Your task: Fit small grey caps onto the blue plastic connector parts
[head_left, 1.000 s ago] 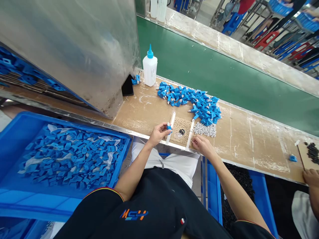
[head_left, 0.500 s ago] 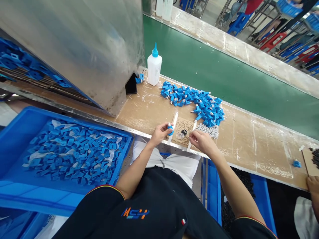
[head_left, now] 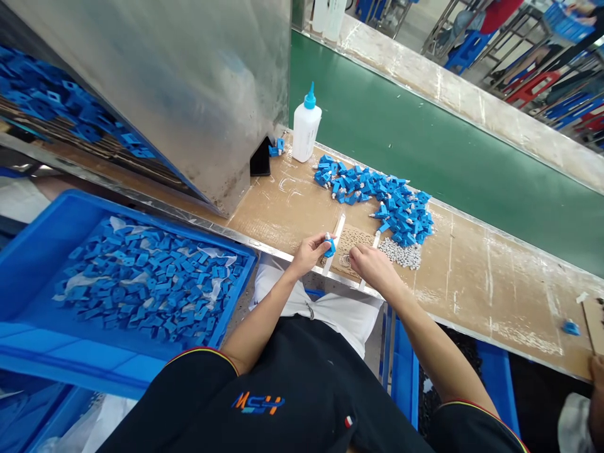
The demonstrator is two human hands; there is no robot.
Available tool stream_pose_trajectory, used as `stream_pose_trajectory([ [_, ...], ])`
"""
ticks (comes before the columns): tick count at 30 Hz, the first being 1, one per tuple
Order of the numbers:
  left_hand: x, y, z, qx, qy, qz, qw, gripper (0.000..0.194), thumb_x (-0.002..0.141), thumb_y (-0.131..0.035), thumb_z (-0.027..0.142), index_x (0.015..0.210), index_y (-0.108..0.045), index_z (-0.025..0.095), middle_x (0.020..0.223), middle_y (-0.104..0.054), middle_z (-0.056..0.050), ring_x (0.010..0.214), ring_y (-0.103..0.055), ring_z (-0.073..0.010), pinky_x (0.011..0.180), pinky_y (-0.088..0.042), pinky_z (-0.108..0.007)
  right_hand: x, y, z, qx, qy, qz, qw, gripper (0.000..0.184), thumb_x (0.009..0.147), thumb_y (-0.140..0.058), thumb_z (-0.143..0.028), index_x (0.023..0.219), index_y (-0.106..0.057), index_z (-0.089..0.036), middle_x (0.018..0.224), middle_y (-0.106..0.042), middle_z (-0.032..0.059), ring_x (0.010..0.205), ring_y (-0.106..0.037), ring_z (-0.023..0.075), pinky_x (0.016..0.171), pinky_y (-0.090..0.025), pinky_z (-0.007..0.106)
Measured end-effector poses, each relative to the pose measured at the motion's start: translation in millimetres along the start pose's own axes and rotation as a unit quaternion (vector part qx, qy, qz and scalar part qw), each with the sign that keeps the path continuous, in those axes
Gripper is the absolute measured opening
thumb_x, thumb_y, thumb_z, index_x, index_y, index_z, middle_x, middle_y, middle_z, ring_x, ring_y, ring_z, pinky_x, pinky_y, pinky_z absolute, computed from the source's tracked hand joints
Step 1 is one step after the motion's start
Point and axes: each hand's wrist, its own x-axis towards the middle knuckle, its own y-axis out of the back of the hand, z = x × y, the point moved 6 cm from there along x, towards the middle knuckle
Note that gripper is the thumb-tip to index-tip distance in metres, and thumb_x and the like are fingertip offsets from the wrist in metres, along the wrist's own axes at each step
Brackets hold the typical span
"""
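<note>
My left hand (head_left: 309, 253) grips a small blue plastic connector (head_left: 329, 247) at the fingertips, just above a perforated brown mat (head_left: 353, 242). My right hand (head_left: 372, 266) sits beside it with fingers bunched over the mat, and anything between them is too small to tell. That hand partly hides a clear little dish (head_left: 345, 259). Two white strips (head_left: 334, 245) border the mat. Beyond it lie a heap of blue connectors (head_left: 377, 198) and a patch of small grey-white parts (head_left: 400, 253).
A blue crate (head_left: 165, 226) of blue pieces stands at my left, below a steel panel (head_left: 155, 82). A glue bottle (head_left: 306, 129) and black phone (head_left: 260, 157) stand on the cardboard-covered bench (head_left: 472, 283), before a green belt (head_left: 401, 126). Another person's hand (head_left: 597, 390) shows at far right.
My right hand has moved left, closer to my left hand, and now covers most of the dish. The connector has turned in my left hand. The whole view has drifted right.
</note>
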Motion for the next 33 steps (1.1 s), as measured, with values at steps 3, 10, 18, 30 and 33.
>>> stream_pose_trajectory([
  [3,0,0.3,1,0.003,-0.001,0.005,1.0,0.058,0.07,-0.081,0.063,0.102,-0.078,0.014,0.08,-0.065,-0.001,0.071,-0.056,-0.0099,0.069,-0.047,-0.022,1,-1,-3,-0.009,0.013,-0.004,1.0,0.02,0.097,-0.048,-0.013,0.097,-0.068,-0.013,0.092,-0.069,0.0131,0.089,-0.065,0.0218,0.067,-0.038,0.028],
  [10,-2,2.2,-4,-0.035,0.02,0.013,0.999,0.059,0.066,-0.085,0.061,0.103,-0.075,0.016,0.083,-0.069,-0.003,0.076,-0.063,-0.0116,0.074,-0.051,-0.022,-12,1,14,0.041,0.025,0.129,0.99,0.026,0.1,-0.042,-0.017,0.089,-0.066,-0.017,0.083,-0.068,0.0088,0.078,-0.062,0.0187,0.068,-0.038,0.027],
  [18,1,4.5,-8,-0.03,0.021,0.02,0.999,0.053,0.069,-0.085,0.056,0.1,-0.073,0.015,0.086,-0.071,-0.004,0.079,-0.066,-0.0132,0.076,-0.052,-0.024,-1,-23,68,0.1,-0.046,0.142,0.984,0.018,0.091,-0.048,-0.017,0.084,-0.064,-0.02,0.082,-0.068,0.0077,0.074,-0.06,0.0195,0.064,-0.036,0.028],
  [30,-1,1.5,-3,0.006,0.018,0.001,1.0,0.055,0.071,-0.084,0.057,0.105,-0.075,0.014,0.089,-0.071,-0.005,0.081,-0.064,-0.0134,0.076,-0.05,-0.024,47,-20,69,0.028,-0.074,0.078,0.994,0.024,0.093,-0.045,-0.014,0.092,-0.069,-0.016,0.091,-0.072,0.0142,0.081,-0.064,0.0222,0.061,-0.034,0.029],
  [33,-1,1.2,-4,0.002,0.023,0.004,1.0,0.055,0.07,-0.084,0.057,0.104,-0.075,0.015,0.086,-0.07,-0.004,0.079,-0.063,-0.0131,0.075,-0.05,-0.024,49,-20,65,0.022,-0.072,0.066,0.995,0.026,0.093,-0.044,-0.011,0.091,-0.07,-0.014,0.093,-0.072,0.0171,0.082,-0.065,0.0228,0.062,-0.035,0.03],
])
